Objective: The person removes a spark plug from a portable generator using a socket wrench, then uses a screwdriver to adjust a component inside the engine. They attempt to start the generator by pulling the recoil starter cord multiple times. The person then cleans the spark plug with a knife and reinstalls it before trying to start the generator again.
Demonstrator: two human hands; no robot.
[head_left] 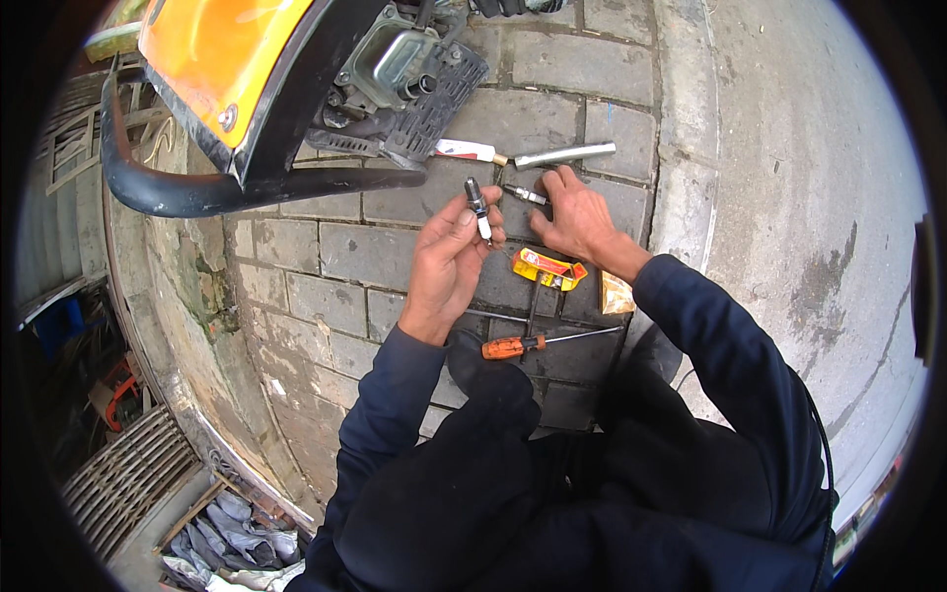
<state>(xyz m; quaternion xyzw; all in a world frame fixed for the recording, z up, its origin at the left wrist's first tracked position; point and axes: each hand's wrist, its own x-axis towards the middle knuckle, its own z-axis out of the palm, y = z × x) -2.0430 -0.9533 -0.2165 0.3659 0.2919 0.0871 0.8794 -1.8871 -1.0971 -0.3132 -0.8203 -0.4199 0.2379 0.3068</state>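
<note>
Left of yellow-red cardboard box [548, 279]: my left hand [444, 261] pinches slim black-white metal-ceramic spark plug [477, 203], ideally lightly; beyond: my right hand [579, 218], grip unclear, at silvery metal plug [525, 194].

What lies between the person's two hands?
In the head view, a metal-and-white spark plug lies between them, one end at the fingers of the right hand, with grey paving below. The left hand holds another plug.

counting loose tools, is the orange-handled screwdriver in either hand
No, the orange-handled screwdriver lies on the paving stones, apart from the left hand and right hand.
</note>
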